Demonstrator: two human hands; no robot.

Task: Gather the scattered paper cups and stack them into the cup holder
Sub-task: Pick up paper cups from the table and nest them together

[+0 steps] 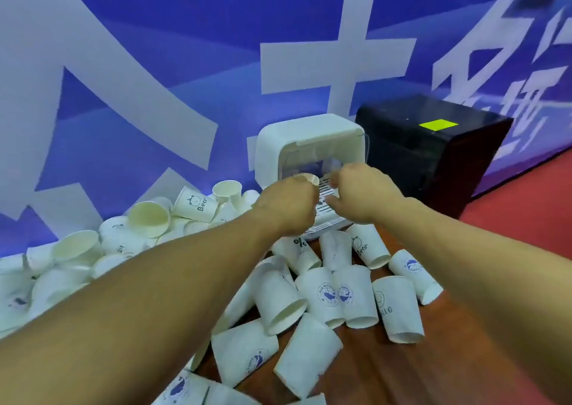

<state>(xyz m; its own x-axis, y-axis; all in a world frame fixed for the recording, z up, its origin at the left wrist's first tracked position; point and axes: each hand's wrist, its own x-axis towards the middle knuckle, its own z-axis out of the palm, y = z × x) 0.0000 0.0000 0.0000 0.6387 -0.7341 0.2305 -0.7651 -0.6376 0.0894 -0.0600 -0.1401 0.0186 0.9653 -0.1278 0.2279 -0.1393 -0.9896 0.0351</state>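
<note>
Across the whole upper frame hangs a blue banner wall with huge white characters (123,64). Below it, the brown wooden tabletop (387,373) fills the lower right, with a strip of red floor (526,194) at the right edge. Two bare forearms reach from the bottom corners toward the centre and hide part of the pile beneath them. A black box-shaped case (433,157) stands at centre right against the banner, with a yellow-green rectangular sticker (438,124) on its top.

The scattered white paper cups (309,361), many printed with blue logos, lie on their sides in a heap running from the left edge to the lower centre. They crowd right up to the front of the white rounded plastic cup holder (306,138), which sits just left of the black case.

The left hand (286,206) is at the holder's opening, its fingers curled round one white paper cup (308,178), whose rim shows above the knuckles. The right hand (362,191) is just beside it over the holder's slatted tray, fingers bent. Whether it grips anything cannot be told.
</note>
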